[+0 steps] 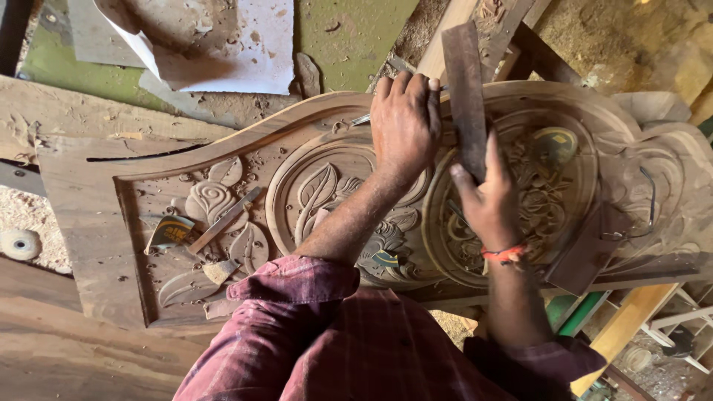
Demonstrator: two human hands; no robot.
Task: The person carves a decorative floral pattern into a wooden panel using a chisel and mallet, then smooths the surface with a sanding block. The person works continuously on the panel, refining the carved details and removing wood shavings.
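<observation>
Carving fills most of my view: a large wooden panel (96, 223) with leaves, flowers and round medallions cut in relief, lying flat across the middle of the frame. My left hand (405, 122), upper centre, is closed around a chisel (362, 119), of which only a thin metal length shows at the left of the fist; I read the fist as resting on the raised border to steady the blade against the wood. My right hand (490, 197), just right of centre, grips the lower end of a flat wooden block (464, 93) that stands upright above the left hand, held like a mallet over the chisel's end; whether they touch I cannot tell. A red thread band (505, 255) circles the right wrist. On the left part of the panel lie another chisel (223, 220) and a scrap of sandpaper (171, 232), near to hand, among loose chips. Sawdust (30, 215) covers the floor at the left edge, a torn sheet of paper (215, 44) lies in the upper left, and planks (445, 52) cross the top centre. White shelving (683, 327) shows at lower right.
</observation>
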